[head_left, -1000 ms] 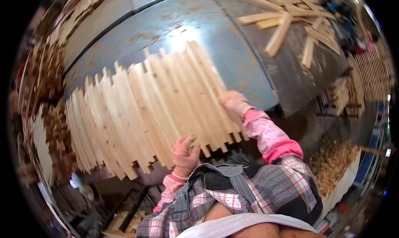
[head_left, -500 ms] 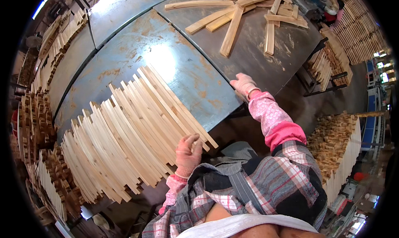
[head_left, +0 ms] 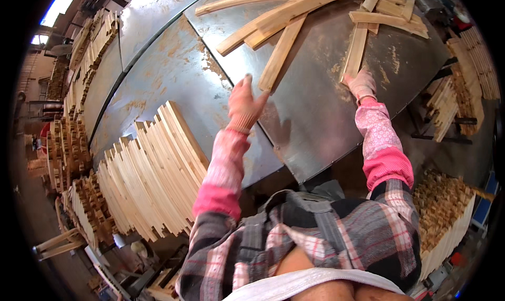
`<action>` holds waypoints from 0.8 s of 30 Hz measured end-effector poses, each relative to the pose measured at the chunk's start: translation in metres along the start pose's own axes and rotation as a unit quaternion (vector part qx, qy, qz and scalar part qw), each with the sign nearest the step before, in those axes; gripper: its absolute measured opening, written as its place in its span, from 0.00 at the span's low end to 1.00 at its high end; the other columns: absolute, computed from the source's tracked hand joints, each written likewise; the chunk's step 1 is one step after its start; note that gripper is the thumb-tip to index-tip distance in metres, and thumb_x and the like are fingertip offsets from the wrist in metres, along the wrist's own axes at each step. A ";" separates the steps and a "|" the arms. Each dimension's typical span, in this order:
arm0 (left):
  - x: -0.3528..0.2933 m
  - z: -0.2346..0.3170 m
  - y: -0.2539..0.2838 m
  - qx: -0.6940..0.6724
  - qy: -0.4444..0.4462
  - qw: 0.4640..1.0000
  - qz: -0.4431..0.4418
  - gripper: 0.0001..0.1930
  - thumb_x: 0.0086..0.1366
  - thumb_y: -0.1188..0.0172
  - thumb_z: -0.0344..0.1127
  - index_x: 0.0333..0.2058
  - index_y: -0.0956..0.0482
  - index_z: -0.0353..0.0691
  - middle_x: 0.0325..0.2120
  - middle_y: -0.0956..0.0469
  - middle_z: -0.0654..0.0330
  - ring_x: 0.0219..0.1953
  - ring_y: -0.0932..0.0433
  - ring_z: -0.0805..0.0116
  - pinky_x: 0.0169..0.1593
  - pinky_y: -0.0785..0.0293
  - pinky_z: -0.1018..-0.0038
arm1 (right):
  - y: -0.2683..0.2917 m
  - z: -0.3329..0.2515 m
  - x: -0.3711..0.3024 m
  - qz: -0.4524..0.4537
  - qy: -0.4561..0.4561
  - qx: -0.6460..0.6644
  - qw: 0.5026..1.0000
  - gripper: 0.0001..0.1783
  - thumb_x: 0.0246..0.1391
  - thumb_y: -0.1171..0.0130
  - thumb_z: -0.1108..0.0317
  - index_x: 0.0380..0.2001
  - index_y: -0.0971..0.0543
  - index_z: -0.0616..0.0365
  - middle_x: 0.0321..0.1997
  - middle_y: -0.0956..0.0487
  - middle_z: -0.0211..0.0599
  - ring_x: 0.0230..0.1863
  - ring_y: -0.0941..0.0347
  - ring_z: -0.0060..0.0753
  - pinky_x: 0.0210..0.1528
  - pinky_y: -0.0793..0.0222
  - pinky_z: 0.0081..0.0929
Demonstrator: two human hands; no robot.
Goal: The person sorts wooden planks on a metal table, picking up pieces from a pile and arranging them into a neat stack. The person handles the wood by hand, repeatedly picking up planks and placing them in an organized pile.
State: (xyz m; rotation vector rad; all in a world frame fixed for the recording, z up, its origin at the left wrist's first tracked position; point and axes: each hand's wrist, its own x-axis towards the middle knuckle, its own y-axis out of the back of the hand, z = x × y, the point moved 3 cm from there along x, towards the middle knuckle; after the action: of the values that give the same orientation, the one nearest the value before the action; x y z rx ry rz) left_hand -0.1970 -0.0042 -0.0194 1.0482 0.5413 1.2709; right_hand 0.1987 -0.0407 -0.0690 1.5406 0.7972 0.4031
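Note:
My right hand (head_left: 362, 85), in a pale glove, closes round the near end of a wooden strip (head_left: 356, 51) lying on the dark metal tabletop. My left hand (head_left: 245, 104) is open over the tabletop seam, thumb and fingers apart. Its thumb is close to the near end of another wooden strip (head_left: 282, 56); whether they touch I cannot tell. Further back, longer strips (head_left: 263, 25) cross over one another in a loose heap. To the left, a row of pale strips (head_left: 152, 175) lies side by side, partly hidden by my left sleeve.
The bluish metal tabletop (head_left: 173, 64) carries brown dusty stains. Stacked timber (head_left: 444, 206) stands on the floor at the right, and a rack of strips (head_left: 442, 111) is beside the table. More piles of wood (head_left: 68, 148) line the left side.
My left hand has left the near edge of the strip row and reached forward to the loose heap. My right hand has moved forward and right and taken hold of a strip's end.

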 end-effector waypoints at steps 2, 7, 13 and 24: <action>0.032 0.023 -0.043 0.061 0.067 0.995 -0.052 0.39 0.58 0.30 0.49 0.63 0.32 0.34 0.53 0.22 0.40 0.55 0.23 0.40 0.56 0.25 0.56 | 0.001 -0.005 0.015 0.016 0.013 0.007 1.000 0.52 0.46 0.28 0.39 0.67 0.35 0.59 0.64 0.25 0.52 0.62 0.24 0.51 0.60 0.24 0.45; 0.056 0.076 -0.066 0.029 0.141 0.963 -0.229 0.33 0.59 0.34 0.45 0.59 0.27 0.32 0.44 0.18 0.43 0.45 0.17 0.46 0.48 0.20 0.59 | 0.020 -0.012 0.034 -0.104 0.018 0.015 0.994 0.51 0.48 0.28 0.50 0.69 0.41 0.58 0.64 0.27 0.51 0.63 0.26 0.57 0.61 0.25 0.46; 0.009 0.105 -0.039 -0.808 0.298 0.429 -0.274 0.40 0.60 0.37 0.49 0.60 0.33 0.18 0.38 0.20 0.48 0.33 0.19 0.61 0.35 0.21 0.71 | 0.010 0.029 0.021 -0.161 0.086 0.346 0.921 0.41 0.48 0.32 0.62 0.64 0.34 0.64 0.58 0.24 0.51 0.59 0.24 0.46 0.59 0.25 0.42; -0.046 0.128 -0.001 -0.905 0.267 0.263 -0.201 0.39 0.66 0.42 0.50 0.66 0.39 0.27 0.41 0.22 0.52 0.34 0.22 0.64 0.33 0.24 0.73 | 0.079 0.046 -0.170 -0.523 -0.031 0.723 0.451 0.34 0.55 0.39 0.62 0.64 0.34 0.61 0.50 0.22 0.49 0.50 0.23 0.46 0.57 0.24 0.41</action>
State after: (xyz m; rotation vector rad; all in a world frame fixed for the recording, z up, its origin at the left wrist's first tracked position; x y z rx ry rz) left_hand -0.1034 -0.0898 0.0289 -1.5107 -0.4062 0.8108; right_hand 0.1311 -0.1888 0.0352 1.9533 2.0687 -1.7526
